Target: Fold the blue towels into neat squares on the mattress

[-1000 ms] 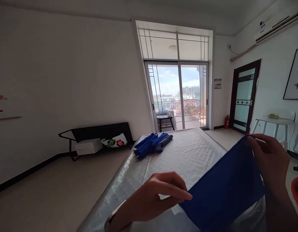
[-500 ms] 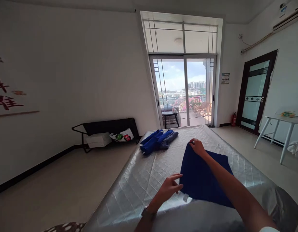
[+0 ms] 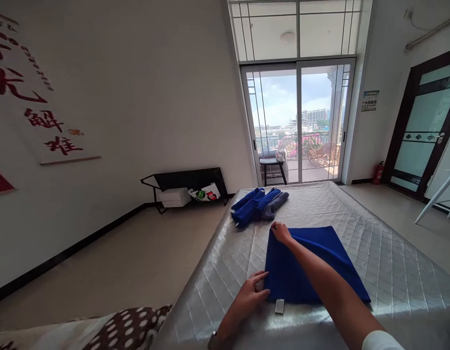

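Flat blue folded cloth point(image 3: 312, 267), lying spread on the silvery quilted plastic-wrapped mattress point(image 3: 392, 272), a small white tag at its near edge. Left hand point(image 3: 252, 294) rests with fingers laid on the cloth's near left corner; right hand point(image 3: 282, 232) pinches the far left corner, arm stretched across the fabric. Beyond, well apart at the mattress's far left, a heap of rolled blue and grey cloths point(image 3: 259, 204).

Bright daylight from the glass balcony door point(image 3: 299, 121), sheen glare on the quilted mattress cover point(image 3: 385, 262), soft shadows, sharp focus, wide-angle bending at edges
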`<state>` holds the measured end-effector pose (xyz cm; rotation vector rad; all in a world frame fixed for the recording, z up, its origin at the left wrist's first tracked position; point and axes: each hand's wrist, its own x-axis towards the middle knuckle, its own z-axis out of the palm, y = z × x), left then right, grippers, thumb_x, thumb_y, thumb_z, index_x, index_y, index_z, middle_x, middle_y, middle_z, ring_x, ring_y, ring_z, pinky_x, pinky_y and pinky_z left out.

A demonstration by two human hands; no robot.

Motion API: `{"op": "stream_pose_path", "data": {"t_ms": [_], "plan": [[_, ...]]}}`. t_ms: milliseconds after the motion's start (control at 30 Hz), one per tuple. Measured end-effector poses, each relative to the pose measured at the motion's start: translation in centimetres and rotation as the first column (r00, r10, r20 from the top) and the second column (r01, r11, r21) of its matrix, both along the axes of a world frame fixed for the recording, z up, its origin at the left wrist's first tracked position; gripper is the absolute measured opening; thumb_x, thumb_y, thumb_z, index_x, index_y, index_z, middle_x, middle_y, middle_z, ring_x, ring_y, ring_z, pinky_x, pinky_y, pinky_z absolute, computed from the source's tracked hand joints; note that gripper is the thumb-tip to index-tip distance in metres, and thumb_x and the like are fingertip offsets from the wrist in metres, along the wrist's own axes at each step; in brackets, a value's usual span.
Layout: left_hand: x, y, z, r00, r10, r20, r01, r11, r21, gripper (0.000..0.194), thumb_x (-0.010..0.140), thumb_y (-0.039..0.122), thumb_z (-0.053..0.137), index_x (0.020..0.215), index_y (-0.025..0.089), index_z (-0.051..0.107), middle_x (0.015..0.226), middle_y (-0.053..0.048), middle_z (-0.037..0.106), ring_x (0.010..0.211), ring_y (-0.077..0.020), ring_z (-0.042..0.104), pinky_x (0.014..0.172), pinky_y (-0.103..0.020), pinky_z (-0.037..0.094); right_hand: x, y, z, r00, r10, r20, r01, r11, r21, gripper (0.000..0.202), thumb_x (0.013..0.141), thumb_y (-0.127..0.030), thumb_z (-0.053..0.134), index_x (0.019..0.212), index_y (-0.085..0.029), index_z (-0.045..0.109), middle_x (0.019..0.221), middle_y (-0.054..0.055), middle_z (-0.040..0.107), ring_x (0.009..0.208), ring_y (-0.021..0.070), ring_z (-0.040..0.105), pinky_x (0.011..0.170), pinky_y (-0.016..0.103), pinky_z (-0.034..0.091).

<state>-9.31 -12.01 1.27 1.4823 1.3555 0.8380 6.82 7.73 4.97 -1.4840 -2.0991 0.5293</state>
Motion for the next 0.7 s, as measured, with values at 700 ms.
{"op": "stream_pose_path", "data": {"t_ms": [700], "plan": [[-3.9, -2.8, 0.1, 0.991, 0.085, -0.105, -0.093, 0.993, -0.077, 0.074, 0.062, 0.052, 0.076, 0.126, 0.016, 0.07, 0.156, -0.019, 0.044, 0.055, -0.0079, 0.057, 0.054, -0.028, 0.049, 15.8, -4.9, -1.6, 0.926, -0.057, 0.374, 0.096, 0.992, -0.087, 0.06, 0.106, -0.039, 0.027, 0.159, -0.013, 0.033, 0.166, 0.011, 0.03, 0.155, 0.0229, 0.02, 0.125, 0.042, 0.016]]}}
